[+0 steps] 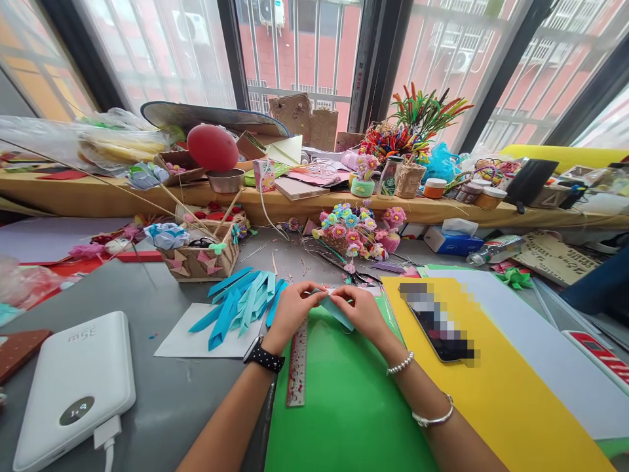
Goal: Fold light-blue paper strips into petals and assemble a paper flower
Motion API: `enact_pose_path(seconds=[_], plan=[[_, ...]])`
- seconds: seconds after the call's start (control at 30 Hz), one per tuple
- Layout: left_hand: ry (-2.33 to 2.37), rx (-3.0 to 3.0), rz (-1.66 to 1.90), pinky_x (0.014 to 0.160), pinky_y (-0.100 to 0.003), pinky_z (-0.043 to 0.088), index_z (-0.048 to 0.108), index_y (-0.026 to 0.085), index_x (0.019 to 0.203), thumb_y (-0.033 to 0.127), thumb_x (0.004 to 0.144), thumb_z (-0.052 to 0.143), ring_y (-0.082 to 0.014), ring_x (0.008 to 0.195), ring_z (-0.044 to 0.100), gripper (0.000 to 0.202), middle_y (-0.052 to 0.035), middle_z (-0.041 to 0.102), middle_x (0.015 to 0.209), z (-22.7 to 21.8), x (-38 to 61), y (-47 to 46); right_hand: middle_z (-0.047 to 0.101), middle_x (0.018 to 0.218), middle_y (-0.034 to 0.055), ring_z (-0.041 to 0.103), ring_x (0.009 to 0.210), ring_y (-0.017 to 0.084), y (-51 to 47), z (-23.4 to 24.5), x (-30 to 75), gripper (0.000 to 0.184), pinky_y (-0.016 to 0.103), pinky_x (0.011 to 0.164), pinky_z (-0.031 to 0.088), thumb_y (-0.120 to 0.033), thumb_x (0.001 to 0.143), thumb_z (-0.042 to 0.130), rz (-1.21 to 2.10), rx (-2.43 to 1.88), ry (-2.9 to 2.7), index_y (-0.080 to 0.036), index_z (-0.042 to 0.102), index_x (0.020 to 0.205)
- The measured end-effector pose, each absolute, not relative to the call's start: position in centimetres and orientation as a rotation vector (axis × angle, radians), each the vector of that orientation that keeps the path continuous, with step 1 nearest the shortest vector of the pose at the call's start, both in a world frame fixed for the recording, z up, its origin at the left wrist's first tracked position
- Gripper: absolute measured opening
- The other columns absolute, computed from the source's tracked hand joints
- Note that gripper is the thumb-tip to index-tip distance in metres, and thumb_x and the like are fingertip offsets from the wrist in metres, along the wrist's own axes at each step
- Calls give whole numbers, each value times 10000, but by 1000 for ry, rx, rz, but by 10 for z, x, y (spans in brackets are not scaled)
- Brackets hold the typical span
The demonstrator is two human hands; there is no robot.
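My left hand and my right hand meet over a green sheet, both pinched on one small teal paper strip. The strip slants down to the right between my fingertips. A black dotted watch band is on my left wrist, a bead bracelet and a silver bangle on my right. Just left of my hands lies a pile of folded blue paper strips on a white sheet. A ruler lies along the green sheet's left edge.
A phone rests on a yellow sheet at the right. A white power bank with a cable sits near left. A paper basket, paper flower bouquets, a tissue box and scissors crowd the far side.
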State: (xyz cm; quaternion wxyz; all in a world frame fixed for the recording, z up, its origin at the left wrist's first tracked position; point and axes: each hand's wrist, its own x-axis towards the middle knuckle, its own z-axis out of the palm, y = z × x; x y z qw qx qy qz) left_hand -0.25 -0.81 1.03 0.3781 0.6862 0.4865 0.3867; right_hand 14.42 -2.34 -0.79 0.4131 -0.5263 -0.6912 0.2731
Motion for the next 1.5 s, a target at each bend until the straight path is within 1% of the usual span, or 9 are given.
enact_pose_path(seconds=[0.13, 0.23, 0.33, 0.63, 0.9, 1.1, 1.23, 1.37, 1.5], plan=[[1358, 2450, 966, 676, -275, 417, 605, 163, 798, 204, 779, 454, -175, 750, 564, 158, -65, 630, 805, 12, -1, -14, 615, 782, 70, 552, 732, 171, -27, -4, 145, 163, 268, 649, 424, -215, 802, 449, 370, -1321, -1853, -156, 601, 801], [1420, 2906, 818, 640, -295, 406, 581, 149, 864, 129, 796, 410, -194, 738, 550, 185, -78, 605, 801, 10, 3, -18, 601, 793, 89, 527, 779, 191, -30, -1, 144, 229, 291, 697, 403, -219, 844, 383, 38, -1327, -1990, -143, 599, 845], [1463, 3093, 739, 613, -289, 394, 566, 143, 865, 99, 784, 425, -194, 715, 540, 168, -66, 592, 776, 9, 5, -22, 597, 787, 85, 517, 777, 189, -32, -1, 142, 245, 286, 699, 392, -216, 856, 362, -140, -1321, -2059, -146, 597, 849], [1561, 3124, 804, 558, -275, 349, 569, 165, 742, 137, 778, 468, -173, 634, 531, 111, -33, 581, 689, 8, 4, -21, 618, 728, 53, 535, 727, 171, -29, -9, 142, 191, 267, 664, 370, -190, 833, 429, -330, -1378, -1993, -158, 609, 777], [1595, 3111, 844, 594, -274, 347, 561, 180, 717, 151, 776, 475, -164, 646, 533, 108, -18, 587, 700, 10, 4, -21, 629, 752, 48, 534, 714, 165, -28, -10, 146, 162, 264, 664, 338, -175, 823, 449, -526, -1374, -2036, -162, 609, 806], [1628, 3096, 850, 600, -273, 346, 559, 173, 694, 142, 771, 477, -159, 644, 524, 116, -26, 586, 702, 13, 0, -19, 630, 759, 38, 531, 720, 166, -26, -11, 154, 150, 264, 677, 321, -147, 815, 454, -570, -1478, -2033, -167, 603, 823], [1649, 3066, 905, 611, -274, 349, 563, 174, 688, 180, 795, 453, -157, 641, 522, 154, -31, 588, 701, 13, -3, -17, 633, 760, 35, 534, 703, 165, -24, -10, 158, 151, 260, 646, 317, -161, 813, 459, -605, -1547, -1989, -170, 610, 812], [1628, 3075, 901, 619, -273, 355, 565, 173, 685, 160, 784, 463, -156, 639, 522, 143, -29, 590, 697, 13, -3, -17, 636, 751, 33, 532, 679, 165, -24, -8, 159, 160, 261, 640, 316, -176, 819, 453, -623, -1590, -1965, -174, 612, 801], [1629, 3094, 866, 625, -272, 360, 561, 173, 687, 141, 767, 483, -161, 657, 524, 116, -29, 587, 699, 13, 0, -18, 633, 718, 38, 535, 693, 168, -25, -7, 159, 173, 272, 708, 317, -182, 821, 449, -617, -1645, -1908, -170, 614, 771]])
